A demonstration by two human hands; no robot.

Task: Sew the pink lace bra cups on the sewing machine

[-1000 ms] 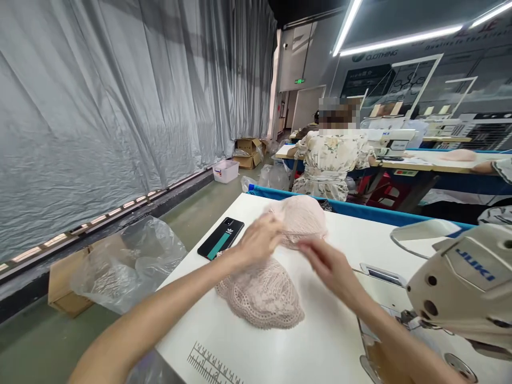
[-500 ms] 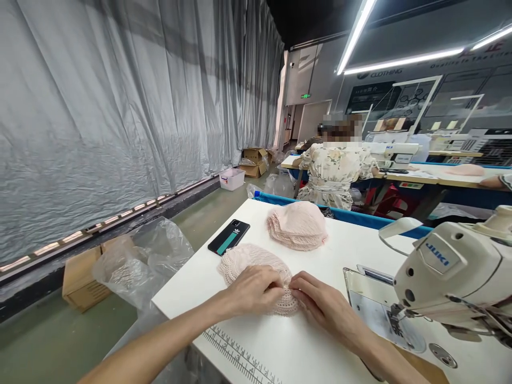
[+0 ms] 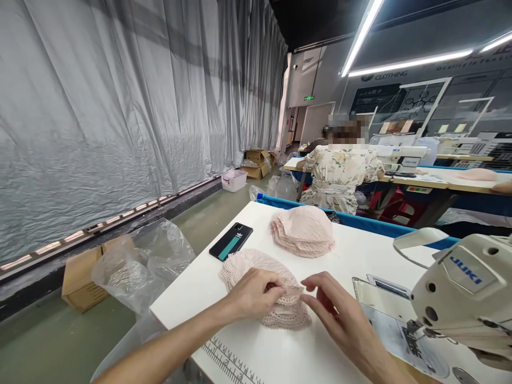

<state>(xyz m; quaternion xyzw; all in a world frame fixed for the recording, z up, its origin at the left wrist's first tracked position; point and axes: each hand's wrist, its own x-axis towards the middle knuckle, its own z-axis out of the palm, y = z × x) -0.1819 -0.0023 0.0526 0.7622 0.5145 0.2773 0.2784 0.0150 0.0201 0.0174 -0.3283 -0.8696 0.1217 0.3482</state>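
My left hand (image 3: 256,292) rests on the near stack of pink lace cup pieces (image 3: 244,264), its fingers pinching the edge of the top piece. Just to the right, my right hand (image 3: 338,314) hovers with fingers loosely curled and apart, its fingertips close to the same lace edge and holding nothing. A second stack of pink cup pieces (image 3: 304,230) lies farther back on the white table (image 3: 360,250).
A black phone (image 3: 231,241) lies left of the stacks. A white Juki sewing machine (image 3: 464,290) stands at the right. A ruler strip (image 3: 228,365) is printed near the table's front edge. Beside the table sits a plastic bag over a cardboard box (image 3: 132,261). Another person (image 3: 338,170) sits ahead.
Both hands came back from the far stack to the near one. The left hand now pinches the top lace piece, and the right hand has drawn slightly away from it.
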